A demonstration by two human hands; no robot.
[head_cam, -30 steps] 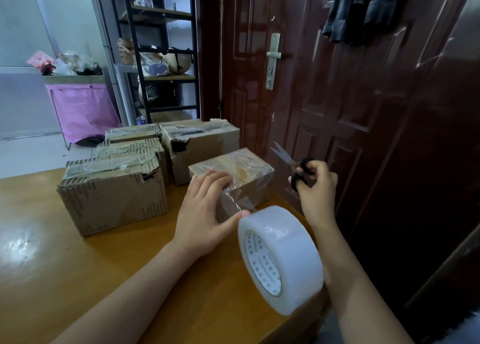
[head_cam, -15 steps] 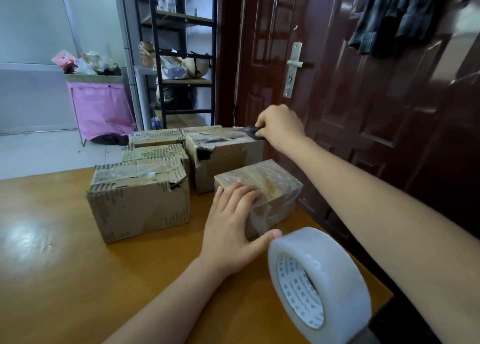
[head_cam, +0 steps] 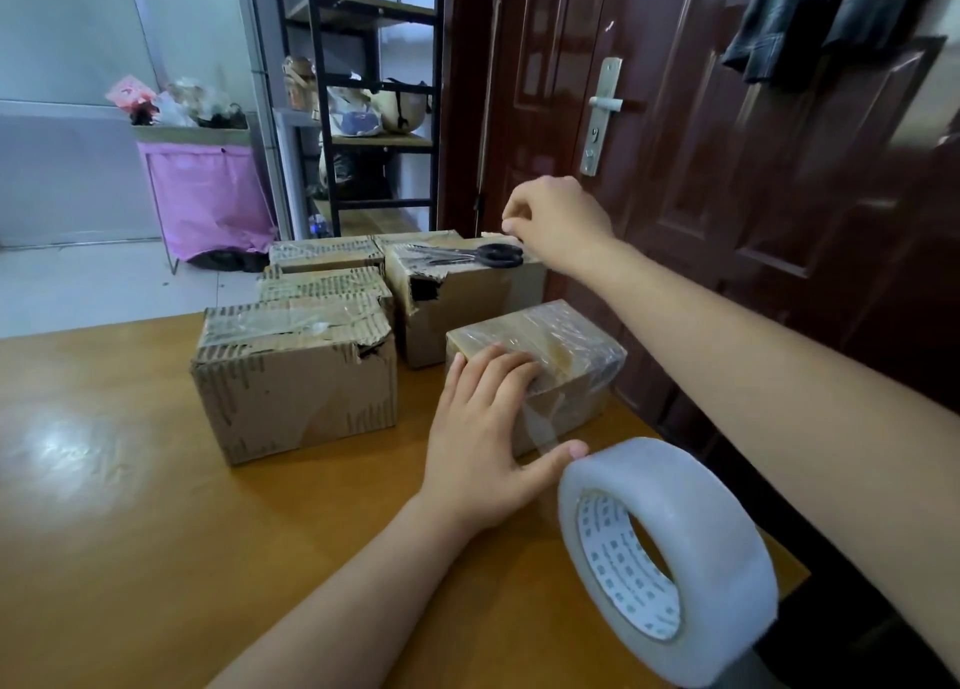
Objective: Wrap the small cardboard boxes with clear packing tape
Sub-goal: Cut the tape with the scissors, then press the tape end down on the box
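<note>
Scissors [head_cam: 485, 255] atop rear box [head_cam: 457, 303], behind wrapped box [head_cam: 545, 345]; tape roll [head_cam: 670, 558] nearest.
</note>
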